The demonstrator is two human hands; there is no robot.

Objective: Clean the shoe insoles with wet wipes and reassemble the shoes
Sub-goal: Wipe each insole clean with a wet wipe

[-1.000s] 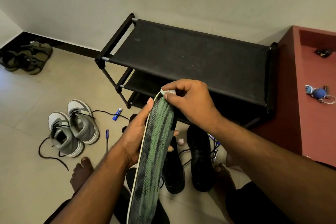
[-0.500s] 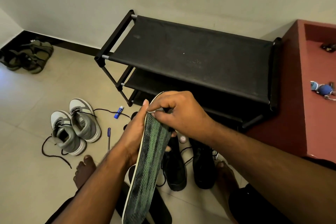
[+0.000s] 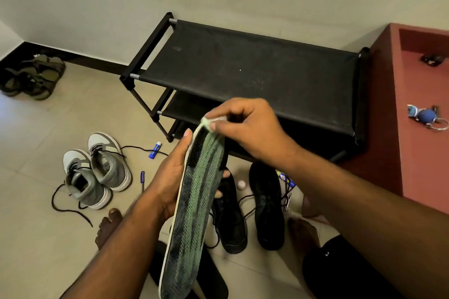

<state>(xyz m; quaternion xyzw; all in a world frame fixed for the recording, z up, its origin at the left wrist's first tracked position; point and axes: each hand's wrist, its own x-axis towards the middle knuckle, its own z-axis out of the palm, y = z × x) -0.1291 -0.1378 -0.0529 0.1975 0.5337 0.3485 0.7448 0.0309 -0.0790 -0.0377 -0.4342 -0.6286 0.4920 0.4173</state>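
- Sandals (image 3: 31, 76), a dark olive pair, lie on the floor by the far-left wall
- Grey and white sneakers (image 3: 97, 168) stand side by side on the tiles, black laces trailing loose; a small blue tube (image 3: 155, 150) and a blue pen (image 3: 142, 180) lie just to their right
- Left hand (image 3: 170, 177) cups the insole (image 3: 192, 206) from behind, thumb along its left edge, fingers wrapped round the back with tips showing at the right edge
- Insole is green with black stripes, held upright and tilted, toe end up, above the floor in front of the rack
- Right hand (image 3: 247, 126) pinches a crumpled white wet wipe (image 3: 213, 120) between thumb and fingers, pressing it on the insole's top tip
- Black shoes (image 3: 250, 206), a pair, sit on the floor below the hands
- Black shoe rack (image 3: 243, 65) stands against the wall
- Red bench (image 3: 413, 153) at far right carries a blue keyring (image 3: 426, 116)
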